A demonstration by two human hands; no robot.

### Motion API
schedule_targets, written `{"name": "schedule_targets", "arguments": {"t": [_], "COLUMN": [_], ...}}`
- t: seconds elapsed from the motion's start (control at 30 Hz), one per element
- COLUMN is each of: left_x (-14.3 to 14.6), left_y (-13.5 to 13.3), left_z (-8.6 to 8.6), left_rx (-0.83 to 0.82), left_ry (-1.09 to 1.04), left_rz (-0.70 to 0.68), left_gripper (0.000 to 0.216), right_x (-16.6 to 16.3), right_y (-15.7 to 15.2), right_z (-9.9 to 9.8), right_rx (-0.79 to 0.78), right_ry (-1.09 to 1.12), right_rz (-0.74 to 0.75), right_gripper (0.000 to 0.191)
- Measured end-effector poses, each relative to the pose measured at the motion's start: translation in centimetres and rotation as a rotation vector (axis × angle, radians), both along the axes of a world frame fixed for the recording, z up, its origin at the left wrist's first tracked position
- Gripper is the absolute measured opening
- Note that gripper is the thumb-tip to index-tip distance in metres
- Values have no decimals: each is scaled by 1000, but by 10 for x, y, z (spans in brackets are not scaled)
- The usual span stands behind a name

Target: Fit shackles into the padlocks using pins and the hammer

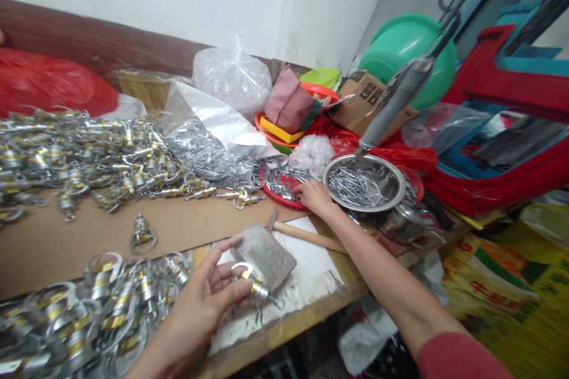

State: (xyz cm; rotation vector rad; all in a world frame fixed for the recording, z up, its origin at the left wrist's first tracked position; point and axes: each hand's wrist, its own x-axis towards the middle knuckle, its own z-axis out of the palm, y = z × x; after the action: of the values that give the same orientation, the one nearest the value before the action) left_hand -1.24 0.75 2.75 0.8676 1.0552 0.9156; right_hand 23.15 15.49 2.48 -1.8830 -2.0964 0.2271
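- While the left hand (200,302) lies palm-up at the near edge of the workbench, its thumb and fingertips pinch a swivel clasp (251,281), silver with a brass-coloured band, just in front of a gray metal block (267,254).
- The right hand (313,195) reaches across to a red plate (278,196) of small silver parts. Its fingers curl down onto them, and I cannot tell whether they grip one.
- Just right of that plate sits a steel bowl (393,174) holding thin metal pins, with a gray power tool (400,95) hanging above it.
- A wooden tool handle (306,235) lies between the block and the right forearm.
- Finished clasps form a near pile (80,314) beside the left hand and a far pile (89,154) across the cardboard sheet (186,222).
- One clasp (143,235) lies alone on the cardboard.
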Motion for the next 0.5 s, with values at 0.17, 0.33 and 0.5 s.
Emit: {"name": "schedule_targets", "arguments": {"t": [0.17,0.33,0.5], "left_x": [-3,-6,-7], "left_y": [10,15,16], "left_z": [-7,-5,-2], "left_rx": [-24,-58,-45], "left_ry": [-73,-88,-64], "left_rz": [-41,-74,-83], "left_gripper": [72,77,78], "right_x": [-3,-33,-68], "right_y": [5,-51,-121], "right_z": [2,18,13], "right_rx": [-9,-30,220], "right_ry": [42,240,516], "right_rz": [5,112,512], "right_gripper": [12,19,16]}}
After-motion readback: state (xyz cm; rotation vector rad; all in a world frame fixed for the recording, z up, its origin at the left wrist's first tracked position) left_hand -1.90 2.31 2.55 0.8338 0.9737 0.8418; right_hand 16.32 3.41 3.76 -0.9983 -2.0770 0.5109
